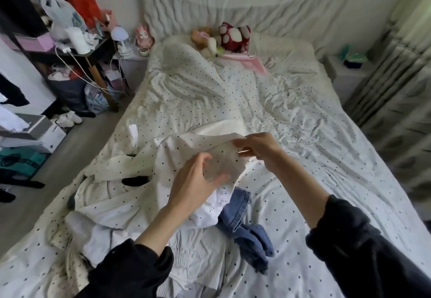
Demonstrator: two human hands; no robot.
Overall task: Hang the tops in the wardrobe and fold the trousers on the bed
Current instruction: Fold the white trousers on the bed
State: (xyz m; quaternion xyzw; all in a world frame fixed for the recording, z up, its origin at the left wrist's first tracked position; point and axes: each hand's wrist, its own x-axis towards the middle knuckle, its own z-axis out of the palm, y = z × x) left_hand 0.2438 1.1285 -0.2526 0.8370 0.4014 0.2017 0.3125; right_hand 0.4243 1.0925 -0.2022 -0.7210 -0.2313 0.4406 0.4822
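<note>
A white dotted garment (179,157) is lifted above the middle of the bed (326,157). My right hand (258,149) pinches its upper edge. My left hand (198,181) has its fingers curled around the cloth just below. Blue denim trousers (245,225) lie crumpled on the bed beneath my hands, partly under a white top (205,206). More white clothes (98,234) are heaped near the bed's front left. A black piece of cloth (136,180) peeks out from the pile.
Plush toys (233,36) sit at the headboard. A cluttered shelf unit (70,48) stands left of the bed, with white shoes (68,119) and boxes (30,132) on the floor. Curtains (396,87) hang at the right.
</note>
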